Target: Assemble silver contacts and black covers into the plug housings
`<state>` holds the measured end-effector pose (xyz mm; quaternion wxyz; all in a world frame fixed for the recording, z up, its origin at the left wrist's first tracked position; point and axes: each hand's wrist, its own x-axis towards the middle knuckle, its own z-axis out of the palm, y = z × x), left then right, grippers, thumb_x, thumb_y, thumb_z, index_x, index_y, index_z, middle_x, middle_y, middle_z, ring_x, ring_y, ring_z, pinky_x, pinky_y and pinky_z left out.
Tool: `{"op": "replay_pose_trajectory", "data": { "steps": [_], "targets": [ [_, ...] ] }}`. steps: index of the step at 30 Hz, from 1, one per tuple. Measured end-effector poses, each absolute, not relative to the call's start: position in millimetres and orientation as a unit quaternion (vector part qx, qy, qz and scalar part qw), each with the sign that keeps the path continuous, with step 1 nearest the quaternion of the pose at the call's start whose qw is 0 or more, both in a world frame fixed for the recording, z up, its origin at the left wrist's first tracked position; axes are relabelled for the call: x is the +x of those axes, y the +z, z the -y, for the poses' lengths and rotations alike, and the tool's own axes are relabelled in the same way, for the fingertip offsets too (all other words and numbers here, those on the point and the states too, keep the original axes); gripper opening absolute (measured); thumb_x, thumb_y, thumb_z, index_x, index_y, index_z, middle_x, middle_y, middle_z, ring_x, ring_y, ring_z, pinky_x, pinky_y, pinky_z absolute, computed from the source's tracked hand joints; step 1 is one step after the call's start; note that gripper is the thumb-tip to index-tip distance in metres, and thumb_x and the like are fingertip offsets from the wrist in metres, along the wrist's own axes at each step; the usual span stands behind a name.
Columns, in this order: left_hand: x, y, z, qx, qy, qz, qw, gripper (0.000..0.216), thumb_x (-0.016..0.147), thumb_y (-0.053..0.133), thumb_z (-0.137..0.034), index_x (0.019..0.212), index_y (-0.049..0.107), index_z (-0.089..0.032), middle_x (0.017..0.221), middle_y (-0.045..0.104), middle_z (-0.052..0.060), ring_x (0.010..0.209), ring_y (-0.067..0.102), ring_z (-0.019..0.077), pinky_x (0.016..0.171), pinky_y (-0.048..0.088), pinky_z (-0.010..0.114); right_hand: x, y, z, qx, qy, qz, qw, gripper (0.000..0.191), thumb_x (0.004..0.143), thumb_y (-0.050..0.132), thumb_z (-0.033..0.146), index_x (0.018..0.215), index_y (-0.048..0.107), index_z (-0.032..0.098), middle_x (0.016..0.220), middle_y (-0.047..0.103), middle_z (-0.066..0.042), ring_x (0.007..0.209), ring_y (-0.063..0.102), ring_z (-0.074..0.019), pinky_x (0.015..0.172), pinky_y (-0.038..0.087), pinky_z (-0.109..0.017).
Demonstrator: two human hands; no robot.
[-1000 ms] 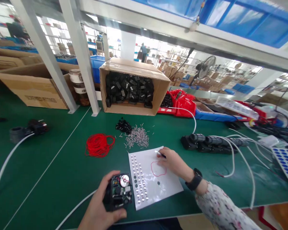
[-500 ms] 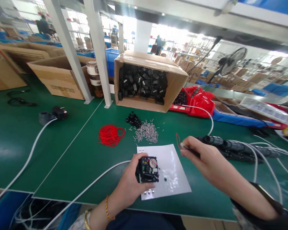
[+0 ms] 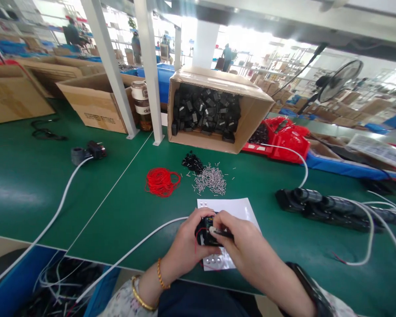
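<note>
My left hand (image 3: pixel 188 237) is closed around an open black square device housing (image 3: pixel 199 230), which has a white cable (image 3: pixel 166 226) coming from its left side. Part of a green circuit board shows inside it. Pinched in my right hand (image 3: pixel 239 235) is a thin dark rod-like piece (image 3: pixel 225 233), its kind unclear, directly over the opening. A small whitish part (image 3: pixel 212 230) sits at its tip, and a red wire (image 3: pixel 196 240) hangs over the housing's left side. My fingers hide much of the interior. A white sheet (image 3: pixel 242 210) lies beneath my hands.
Beyond the sheet lie a red cord bundle (image 3: pixel 163 182), a pile of screws (image 3: pixel 211 179) and small black parts (image 3: pixel 192 163). A cardboard box (image 3: pixel 255 116) of black housings stands behind. Cabled black devices (image 3: pixel 323 206) line the right; a metal post (image 3: pixel 152 75) rises at left.
My right hand has moved left from beside the sheet to the housing, bringing the dark piece and red wire over its opening. The left hand still holds the housing. The view has shifted slightly.
</note>
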<state>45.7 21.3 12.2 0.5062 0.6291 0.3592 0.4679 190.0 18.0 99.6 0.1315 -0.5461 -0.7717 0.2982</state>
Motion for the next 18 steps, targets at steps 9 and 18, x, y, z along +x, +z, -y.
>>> {"op": "replay_pose_trajectory", "data": {
  "steps": [9,18],
  "targets": [
    [45.5,16.2,-21.0,0.599,0.453,-0.403,0.523,0.069,0.048,0.09,-0.015,0.108,0.056,-0.024,0.114,0.06,0.004,0.11,0.055,0.024,0.097,0.042,0.039,210.9,104.6,-35.2,-0.557,0.284,0.765,0.154,0.016,0.086,0.048,0.017,0.071,0.043,0.021,0.063,0.049,0.003,0.058,0.045,-0.0149,0.055,0.03,-0.026],
    [44.7,15.7,-21.7,0.603,0.461,-0.394,0.518,0.069,0.046,0.091,-0.018,0.107,0.058,-0.023,0.116,0.06,0.004,0.111,0.055,0.0244,0.097,0.042,0.037,229.5,97.3,-48.2,-0.522,0.314,0.774,0.174,0.014,0.087,0.048,0.026,0.074,0.047,0.02,0.077,0.052,-0.002,0.072,0.048,-0.018,0.066,0.035,-0.03]
  ]
}}
